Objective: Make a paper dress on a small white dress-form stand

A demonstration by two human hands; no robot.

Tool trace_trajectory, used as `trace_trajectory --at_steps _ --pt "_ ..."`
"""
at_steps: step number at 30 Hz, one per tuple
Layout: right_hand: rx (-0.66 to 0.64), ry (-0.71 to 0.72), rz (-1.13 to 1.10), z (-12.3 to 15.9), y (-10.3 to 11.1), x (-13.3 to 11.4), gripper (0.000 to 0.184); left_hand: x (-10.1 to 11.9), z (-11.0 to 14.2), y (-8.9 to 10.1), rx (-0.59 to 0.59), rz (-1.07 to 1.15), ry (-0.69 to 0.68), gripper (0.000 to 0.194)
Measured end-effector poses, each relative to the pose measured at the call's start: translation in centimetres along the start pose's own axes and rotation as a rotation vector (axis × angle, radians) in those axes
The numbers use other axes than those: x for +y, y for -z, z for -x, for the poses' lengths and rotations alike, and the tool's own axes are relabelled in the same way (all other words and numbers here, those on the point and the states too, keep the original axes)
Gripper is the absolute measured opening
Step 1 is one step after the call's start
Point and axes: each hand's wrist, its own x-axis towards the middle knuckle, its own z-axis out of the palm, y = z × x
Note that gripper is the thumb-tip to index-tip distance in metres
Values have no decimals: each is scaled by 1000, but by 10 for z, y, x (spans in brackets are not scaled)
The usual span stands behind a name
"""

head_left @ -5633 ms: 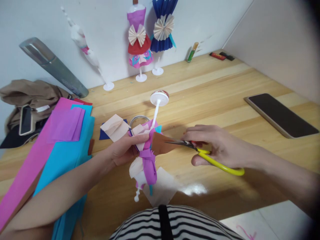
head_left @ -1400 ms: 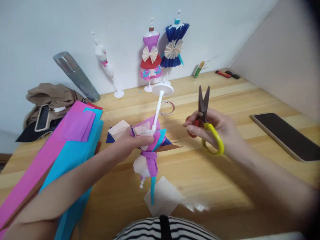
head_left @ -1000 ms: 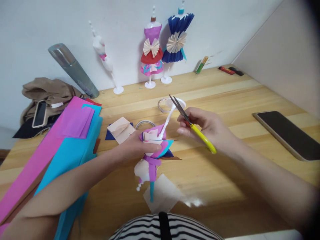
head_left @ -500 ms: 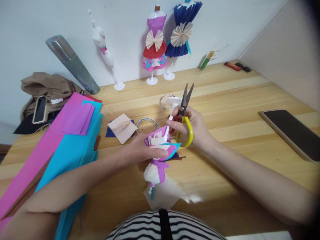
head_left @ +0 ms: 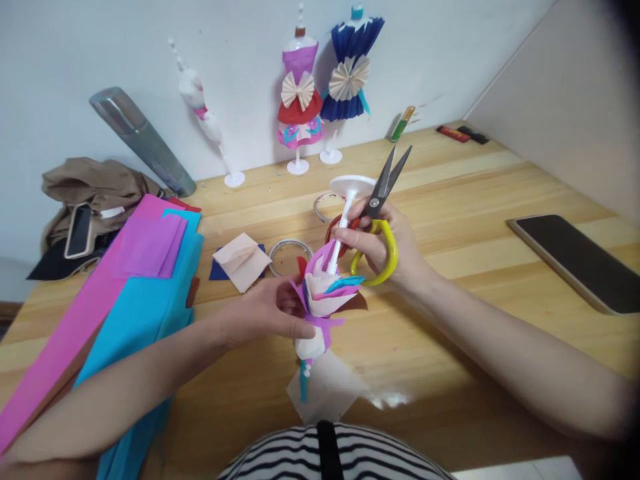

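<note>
A small white dress form (head_left: 311, 344) is tipped upside down over the table, its round base up and its beaded top end pointing toward me. Around it sits a layered crepe-paper skirt (head_left: 323, 297) in purple, cream, blue, red and brown. My left hand (head_left: 265, 308) is closed around the form at its waist, thumb across the white bodice. With thumb and fingers my right hand (head_left: 397, 243) pinches the white stand rod (head_left: 344, 215). The same hand also carries scissors (head_left: 375, 202) with red and yellow handles, their blades parted and pointing away from me.
Pink and blue crepe paper (head_left: 127, 287) lies at left beside a brown cloth (head_left: 90, 183) and a spray can (head_left: 145, 140). Three dress forms, one in blue pleats (head_left: 356, 100), stand by the wall. Tape rings (head_left: 291, 241), cream squares (head_left: 243, 261) and a phone (head_left: 575, 260) lie around.
My left hand has shifted down from the paper layers to the form's waist, and the layers now flare upward. The scissors' blades have swung to the right and parted a little wider.
</note>
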Motion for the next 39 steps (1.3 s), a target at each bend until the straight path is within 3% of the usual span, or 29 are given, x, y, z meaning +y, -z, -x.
trace_trajectory --at_steps 3,11,17,22,29,36,39 --pt "-10 23 -27 -4 -3 -5 52 4 4 6 -85 3 31 58" --pt "-146 99 -45 -13 -7 -7 48 3 -3 16 -62 102 55 44" --pt "-274 114 -97 -17 -22 -17 46 -3 -14 10 -187 124 5 56" --pt "-353 87 -76 -16 -31 -26 43 -14 -15 8 -129 134 -47 46" --pt "-482 107 -44 -19 -29 -36 35 -25 -16 14 -81 197 -40 60" --pt "-501 116 21 -16 -34 -49 33 -18 -17 11 -128 173 -84 58" --pt "-496 158 84 -18 -32 -50 27 -22 -16 12 -90 197 -80 57"
